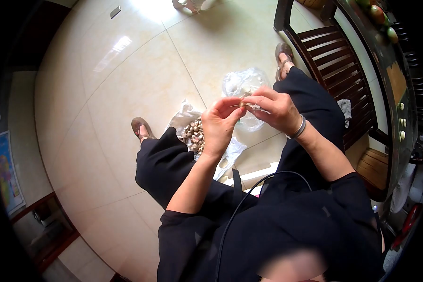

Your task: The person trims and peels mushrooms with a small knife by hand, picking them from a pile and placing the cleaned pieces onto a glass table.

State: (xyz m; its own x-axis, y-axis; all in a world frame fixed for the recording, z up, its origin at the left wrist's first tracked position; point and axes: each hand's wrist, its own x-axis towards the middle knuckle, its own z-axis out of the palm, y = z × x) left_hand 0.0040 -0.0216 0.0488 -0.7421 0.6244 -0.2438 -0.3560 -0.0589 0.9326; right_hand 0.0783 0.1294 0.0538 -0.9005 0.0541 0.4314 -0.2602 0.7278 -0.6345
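Note:
Both hands meet in front of the body, above the floor. My left hand point(221, 124) is closed, pinching a small brownish round piece point(242, 104) between thumb and fingertips. From the right, my right hand point(275, 110) has its fingers pressed together at the same piece. Below and left of them, a pile of small brown and pinkish round pieces point(192, 136) lies on a white plastic bag point(187, 111). Behind the hands is a clear plastic bag point(237, 80) with pale contents that I cannot make out.
A dark wooden slatted chair point(331, 61) stands at the right, beside a dark table point(394, 101) with several fruits point(377, 14). A grey cloth point(344, 112) hangs on the chair. A black cable point(230, 216) crosses my lap. My feet rest on the tiled floor point(113, 94).

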